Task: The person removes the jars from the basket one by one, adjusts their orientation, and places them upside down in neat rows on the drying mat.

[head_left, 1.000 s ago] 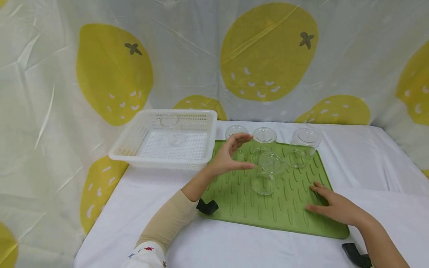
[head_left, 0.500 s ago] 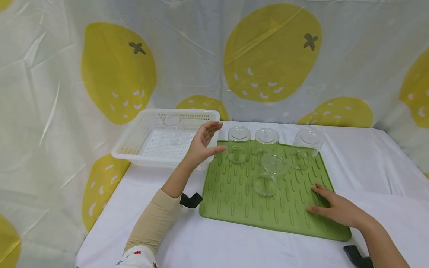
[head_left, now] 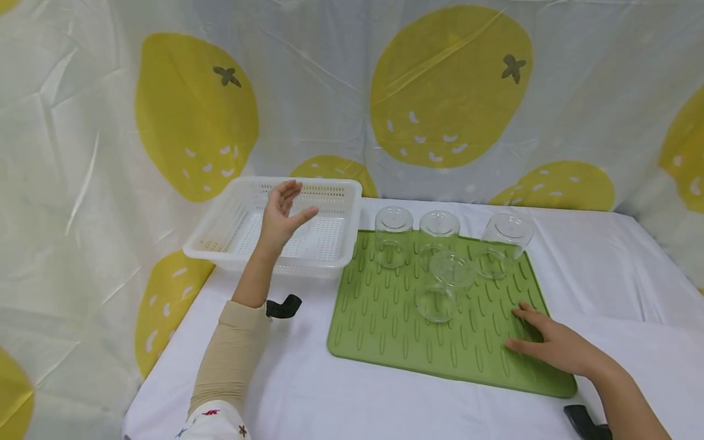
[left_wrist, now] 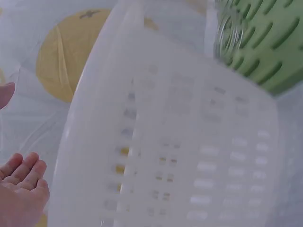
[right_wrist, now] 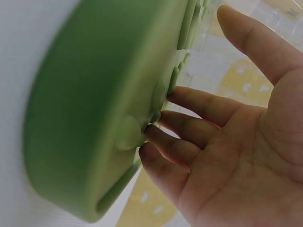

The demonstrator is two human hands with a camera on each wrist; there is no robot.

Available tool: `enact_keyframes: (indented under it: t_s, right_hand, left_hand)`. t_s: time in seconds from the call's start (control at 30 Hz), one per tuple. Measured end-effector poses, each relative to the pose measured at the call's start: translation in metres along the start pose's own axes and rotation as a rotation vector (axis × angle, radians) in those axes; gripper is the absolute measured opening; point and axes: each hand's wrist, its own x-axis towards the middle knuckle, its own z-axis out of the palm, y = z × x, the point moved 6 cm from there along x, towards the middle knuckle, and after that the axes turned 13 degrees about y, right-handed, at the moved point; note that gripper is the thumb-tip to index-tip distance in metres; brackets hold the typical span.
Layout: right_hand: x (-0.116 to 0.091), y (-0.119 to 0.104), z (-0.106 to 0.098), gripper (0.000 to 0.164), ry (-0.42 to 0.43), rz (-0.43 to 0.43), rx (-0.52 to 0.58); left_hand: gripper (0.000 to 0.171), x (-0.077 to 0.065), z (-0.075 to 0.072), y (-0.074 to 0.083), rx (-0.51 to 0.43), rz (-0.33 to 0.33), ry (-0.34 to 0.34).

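Note:
My left hand is over the white plastic basket, thumb and fingers spread apart with nothing between them. In the left wrist view its fingers show beyond the basket's rim. The glass that stood in the basket is hidden behind this hand in the head view. My right hand rests at the right side of the green ridged mat, and its fingertips touch the mat in the right wrist view. Several clear glasses stand upside down on the mat, among them a near glass and a left glass.
Toward the mat's back edge are a middle glass and a right glass. A white cloth covers the table. Behind it hangs a lemon-print curtain. A black wrist mount sticks out beside the left wrist.
My left hand has moved left, away from the glasses on the mat and over the basket, uncovering the left glass and hiding the one in the basket. The right hand has stayed put.

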Motion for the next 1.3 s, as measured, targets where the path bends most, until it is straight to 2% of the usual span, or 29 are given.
enact_keyframes:
  t_s: [0.13,0.3,0.67,0.9,1.07,1.17,1.3]
  right_hand:
    - [0.001,0.000,0.001,0.084,-0.002,0.005,-0.006]
    - [0.001,0.001,0.000,0.083,0.002,-0.002,-0.008]
    - [0.000,0.001,-0.001,0.082,0.008,-0.005,-0.001]
    - [0.000,0.002,0.000,0.081,0.001,0.003,0.002]
    - [0.000,0.001,0.000,0.082,0.007,0.000,-0.001]
    - [-0.001,0.001,0.000,0.081,0.007,0.000,0.002]
    - [-0.001,0.001,0.000,0.081,0.003,0.004,0.008]
  left_hand:
    - [0.074,0.020,-0.025,-0.002,0.050,-0.014,0.062]
    - [0.077,0.036,-0.038,-0.007,0.096,-0.053,0.075]
    - [0.078,0.047,-0.038,-0.011,0.177,-0.076,0.079]
    - [0.076,0.058,-0.039,0.003,0.231,-0.097,0.088]
    - [0.075,0.071,-0.041,0.011,0.218,-0.119,0.118]
    - [0.075,0.078,-0.043,0.009,0.220,-0.140,0.135]
    - [0.075,0.088,-0.048,-0.001,0.233,-0.156,0.152]
